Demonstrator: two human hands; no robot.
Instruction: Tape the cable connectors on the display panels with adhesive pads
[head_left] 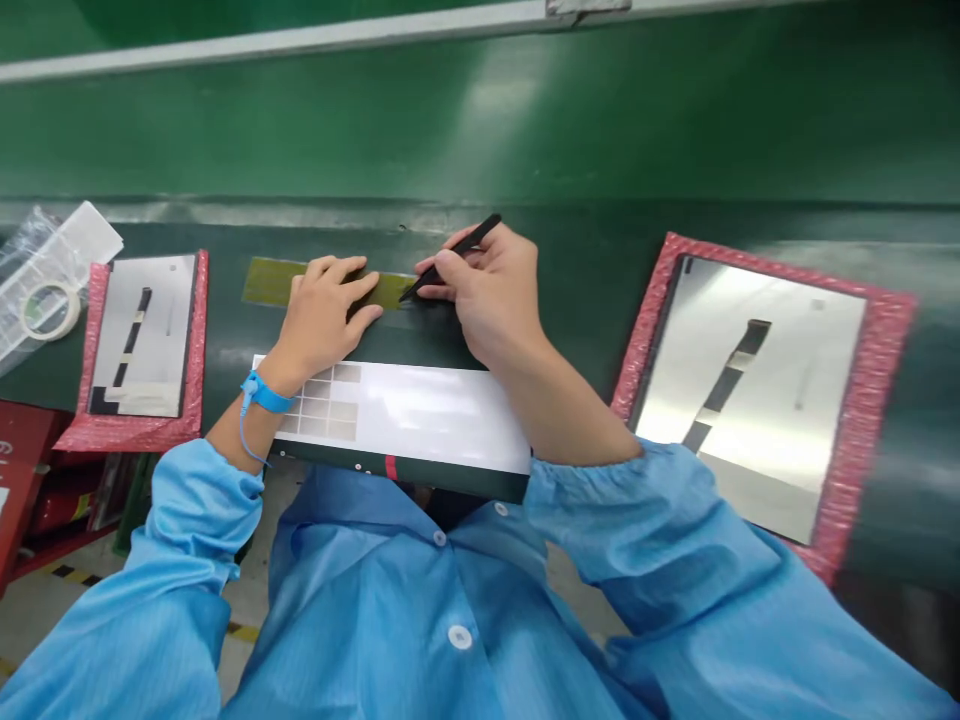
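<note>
A yellow-green translucent strip lies flat on the green bench in front of me. My left hand rests on it with fingers spread, a blue wrist strap around the wrist. In my right hand is a slim black pair of tweezers, gripped like a pen. Its pointed tip touches or nearly touches the strip's right end; which of the two I cannot tell. Nearer to me, a white sheet with rows of greyish rectangular stickers at its left lies under my forearms.
Silvery display panels lie on pink bubble wrap, one at left and one at right. At far left are a tape roll and clear plastic trays. A red box stands below the bench edge.
</note>
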